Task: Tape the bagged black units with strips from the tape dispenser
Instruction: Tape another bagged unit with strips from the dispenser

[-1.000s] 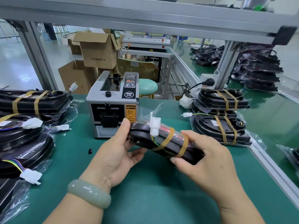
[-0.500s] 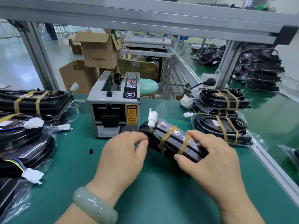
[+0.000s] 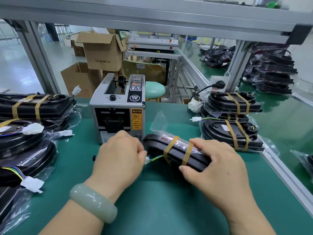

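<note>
A bagged black unit (image 3: 176, 152) with two brown tape bands lies on edge on the green mat, just right of the grey tape dispenser (image 3: 118, 114). My right hand (image 3: 215, 165) grips its right end, fingers curled over the top. My left hand (image 3: 118, 158) is at its left end, fingers curled around the white connector and wires there. The dispenser's outlet slot is partly hidden behind my left hand.
Taped bagged units are stacked at the right (image 3: 232, 119) and at the far left (image 3: 33, 106). Untaped bagged units with white connectors pile at the left (image 3: 22, 150). An aluminium rail (image 3: 284, 173) edges the mat on the right. Cardboard boxes (image 3: 101, 53) stand beyond the bench.
The unit was lowered from the air onto the mat and rolled, so the connector went from the top to the near left end. My left hand turned palm-down over that end.
</note>
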### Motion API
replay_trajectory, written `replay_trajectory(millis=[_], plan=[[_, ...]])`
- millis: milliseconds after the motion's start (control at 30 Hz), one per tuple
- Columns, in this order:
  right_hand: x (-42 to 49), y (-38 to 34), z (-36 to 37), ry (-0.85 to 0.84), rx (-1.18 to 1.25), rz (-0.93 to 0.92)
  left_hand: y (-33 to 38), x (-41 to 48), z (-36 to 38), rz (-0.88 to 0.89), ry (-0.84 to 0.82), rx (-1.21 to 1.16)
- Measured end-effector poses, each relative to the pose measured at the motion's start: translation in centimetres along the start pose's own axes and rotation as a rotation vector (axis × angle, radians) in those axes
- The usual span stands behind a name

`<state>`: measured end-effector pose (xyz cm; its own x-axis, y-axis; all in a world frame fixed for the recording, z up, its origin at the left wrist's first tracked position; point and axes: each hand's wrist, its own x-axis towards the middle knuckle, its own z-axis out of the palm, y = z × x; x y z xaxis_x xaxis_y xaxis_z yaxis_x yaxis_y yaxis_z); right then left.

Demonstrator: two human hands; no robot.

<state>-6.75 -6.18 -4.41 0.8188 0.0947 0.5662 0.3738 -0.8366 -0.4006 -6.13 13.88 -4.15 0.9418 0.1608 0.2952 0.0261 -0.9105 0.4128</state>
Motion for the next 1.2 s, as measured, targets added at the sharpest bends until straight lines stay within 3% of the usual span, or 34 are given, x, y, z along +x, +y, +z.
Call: replay_trajectory(millis=[67,167,233,333,433,600,700,767,833,967,1100,1200], plan=[[0.0,-0.2,0.0,-0.013,-0.015,-0.017,0.3,0.0,0.3,0.015,0.001,-0.085],[0.1,-0.1,-0.2,-0.023,0.014,0.009,0.6,-0.1,0.4,0.039,0.165,-0.157],[0.2,-0.1,-0.2,-0.029,0.002,0.0,0.8,0.0,0.2,0.128,0.191,-0.226],[0.1,-0.5,-0.2,-0.036,-0.018,-0.039,1.6,0.3,-0.1,0.233,0.15,-0.267],[0.0,-0.6,-0.4,-0.048,-0.041,-0.068,2.1,0.9,-0.4,0.203,0.025,-0.368],[0.2,-0.4,-0.6,-0.074,-0.04,-0.153,2.4,3.1,-0.8,-0.03,-0.215,-0.54],[0.0,-0.7,-0.3,-0.094,-0.027,-0.173,2.9,3.5,-0.4,-0.073,-0.318,-0.592],[-0.1,-0.6,-0.2,-0.098,-0.014,-0.148,2.7,3.6,-0.3,-0.049,-0.224,-0.612],[-0.1,-0.5,-0.2,-0.108,-0.013,-0.131,2.0,3.5,-0.3,-0.064,-0.016,-0.676],[-0.1,-0.6,0.0,-0.099,-0.022,-0.112,-1.0,3.2,-0.6,-0.337,0.275,-0.934],[-0.2,-0.7,0.1,-0.092,-0.027,-0.1,-3.9,3.7,-1.1,-0.653,0.296,-1.03],[-0.2,-0.7,0.1,-0.103,-0.029,-0.094,-4.3,4.2,-1.0,-0.762,0.207,-1.041]])
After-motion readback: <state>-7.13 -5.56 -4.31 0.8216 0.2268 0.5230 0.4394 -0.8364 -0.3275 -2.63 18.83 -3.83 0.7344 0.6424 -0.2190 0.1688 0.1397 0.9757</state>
